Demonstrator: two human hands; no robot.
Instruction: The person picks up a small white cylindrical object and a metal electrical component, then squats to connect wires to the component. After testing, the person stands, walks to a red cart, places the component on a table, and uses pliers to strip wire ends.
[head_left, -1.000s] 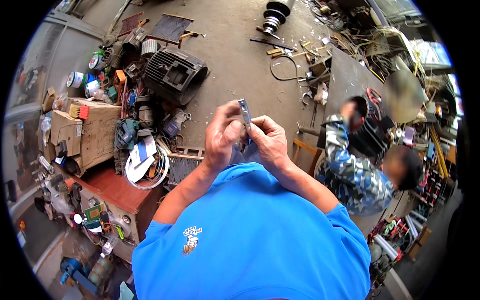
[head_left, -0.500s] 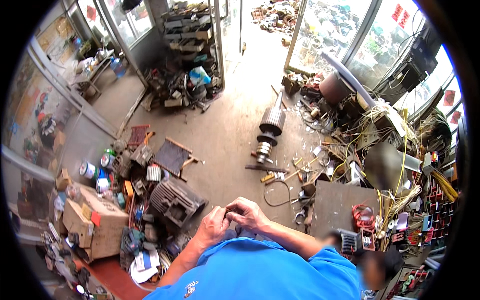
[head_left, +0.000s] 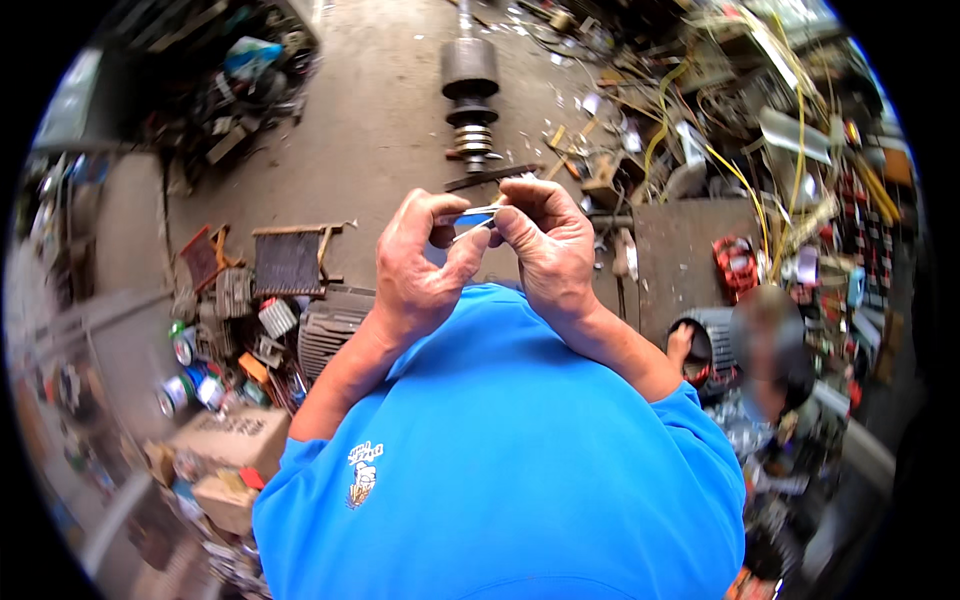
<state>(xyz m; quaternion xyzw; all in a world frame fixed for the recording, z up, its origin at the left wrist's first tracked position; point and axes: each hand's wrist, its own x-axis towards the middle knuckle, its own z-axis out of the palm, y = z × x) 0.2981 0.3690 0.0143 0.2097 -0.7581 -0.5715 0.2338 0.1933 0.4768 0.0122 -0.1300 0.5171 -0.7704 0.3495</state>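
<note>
Both hands are raised in front of my chest, fingertips close together. Between them is a small, thin, pale strip-like thing with some blue at its middle (head_left: 477, 212); its kind is too small to make out. My left hand (head_left: 420, 262) pinches its left end between thumb and fingers. From the other side, the thumb and curled fingers of my right hand (head_left: 548, 245) close on its right end. Beyond the hands, a motor rotor with a long shaft (head_left: 470, 70) lies on the floor, and a dark flat bar (head_left: 492, 178) lies across its near end.
At the right, another person's hand (head_left: 680, 342) is at a ribbed motor housing (head_left: 718, 340), beside a brown board (head_left: 680, 255). Wires and scrap heap up beyond it. On my left are a folding stool (head_left: 290, 262), a finned motor casing (head_left: 335, 325), cans and a cardboard box (head_left: 232, 435).
My hands have come up from my waist to chest height, and the thin pale thing now shows between the fingers. The view has tilted downward. The other person's hand has come into sight.
</note>
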